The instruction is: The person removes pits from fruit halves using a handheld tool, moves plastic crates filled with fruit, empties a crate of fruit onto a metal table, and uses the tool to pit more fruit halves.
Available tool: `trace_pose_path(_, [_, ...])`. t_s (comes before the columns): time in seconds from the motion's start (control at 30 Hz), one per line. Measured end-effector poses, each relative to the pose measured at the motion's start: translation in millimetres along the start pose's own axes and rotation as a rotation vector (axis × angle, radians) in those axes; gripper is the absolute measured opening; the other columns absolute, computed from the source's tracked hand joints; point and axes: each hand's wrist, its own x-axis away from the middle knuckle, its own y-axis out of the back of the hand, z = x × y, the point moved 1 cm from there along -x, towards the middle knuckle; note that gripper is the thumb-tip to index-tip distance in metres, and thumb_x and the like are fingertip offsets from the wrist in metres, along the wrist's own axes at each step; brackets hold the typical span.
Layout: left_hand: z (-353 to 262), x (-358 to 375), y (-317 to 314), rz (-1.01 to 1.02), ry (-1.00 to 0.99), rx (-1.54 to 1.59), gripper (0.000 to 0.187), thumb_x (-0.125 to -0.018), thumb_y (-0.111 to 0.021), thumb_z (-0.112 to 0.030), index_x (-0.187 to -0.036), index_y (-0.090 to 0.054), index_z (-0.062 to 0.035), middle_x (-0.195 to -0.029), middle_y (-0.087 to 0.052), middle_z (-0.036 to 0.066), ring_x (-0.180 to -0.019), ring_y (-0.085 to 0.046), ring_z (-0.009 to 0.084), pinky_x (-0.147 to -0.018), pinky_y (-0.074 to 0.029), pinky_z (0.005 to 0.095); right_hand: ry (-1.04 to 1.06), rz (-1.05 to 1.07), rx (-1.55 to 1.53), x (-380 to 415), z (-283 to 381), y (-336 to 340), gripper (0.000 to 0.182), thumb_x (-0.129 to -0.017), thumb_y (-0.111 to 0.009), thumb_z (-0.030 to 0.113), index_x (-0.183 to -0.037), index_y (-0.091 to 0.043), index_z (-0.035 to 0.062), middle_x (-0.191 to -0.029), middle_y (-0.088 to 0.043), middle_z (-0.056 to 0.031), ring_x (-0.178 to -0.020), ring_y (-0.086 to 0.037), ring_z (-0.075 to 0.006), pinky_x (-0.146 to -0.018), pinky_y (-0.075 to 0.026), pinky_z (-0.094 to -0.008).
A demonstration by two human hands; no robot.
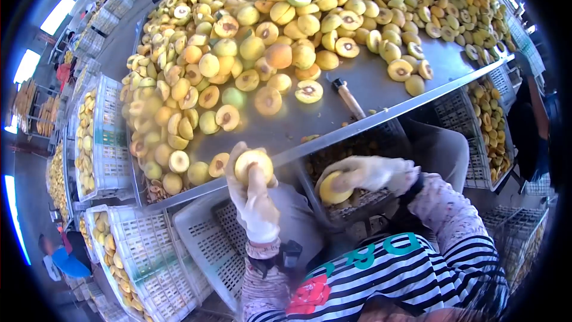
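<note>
My left hand [255, 200], in a whitish glove, is closed around a yellow peach half [252, 160]. Its round cut face points up at me, with the thumb lying across it. To the right, my gloved right hand [370, 173] grips another peach half [331, 191], slightly blurred, above a crate at the table's front edge. A large pile of peaches [280, 56], many cut in half with brown pits or hollows showing, covers much of the metal table [417, 86]. Near the table edge lies a wooden-handled tool [350, 100] with a dark end.
A crate with dark scraps [319, 164] sits under my right hand. At my left knee leans a pale slotted crate [205, 232]. White crates of peaches [149, 244] stand at left, and another filled crate [491, 131] at right. A person in blue [70, 262] is far left.
</note>
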Motion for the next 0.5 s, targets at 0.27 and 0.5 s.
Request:
trace_pose_path(0.27, [22,-65,-28,0.301,-0.639,-1.044,0.044,-0.093,-0.068,-0.020,-0.130,-0.059,0.0014,-0.119,-0.065,0.018,-0.085,-0.064,0.0203,-0.081,-0.054,0.0331,0.757,-0.842,0.944,31,51,18,0.038,-0.096,-0.065,0.034,-0.124,-0.060,0.0085,-0.099,-0.070,-0.0122,-0.090,-0.070,-0.0309,-0.083,-0.057,-0.0407])
trace_pose_path(0.5, [5,-150,-111,0.335,-0.903,-1.319,0.044,-0.086,-0.060,-0.009,-0.130,-0.062,-0.0144,-0.142,-0.055,0.016,-0.125,-0.055,0.0374,-0.101,-0.049,0.0469,0.425,-1.099,1.232,-20,49,97,0.031,-0.089,-0.061,0.023,-0.118,-0.066,0.0130,-0.109,-0.068,-0.0168,-0.102,-0.067,-0.0349,-0.086,-0.054,-0.0438])
